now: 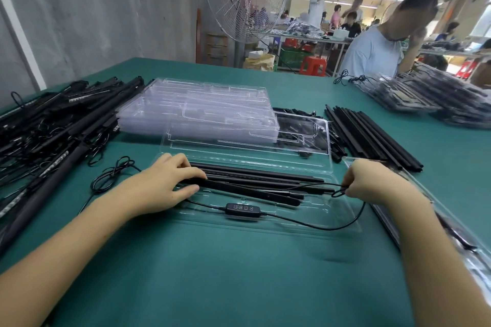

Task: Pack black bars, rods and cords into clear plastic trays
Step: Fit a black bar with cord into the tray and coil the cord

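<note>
An open clear plastic tray (300, 216) lies in front of me on the green table, its lid (239, 141) folded back. Several black bars and rods (255, 180) lie lengthwise in it. My left hand (170, 180) holds the left ends of the bars, fingers over them and thumb beneath. My right hand (369, 180) pinches a loop of thin black cord (338, 192) at the tray's right end. The cord runs down across the tray's front, through a black inline controller (243, 208) with small buttons.
A stack of empty clear trays (196, 109) sits behind. A heap of black bars and cords (53, 125) fills the left. Loose black rods (372, 138) lie at right, packed trays (425, 98) beyond. Another packed tray (451, 228) lies under my right forearm. A person sits across the table.
</note>
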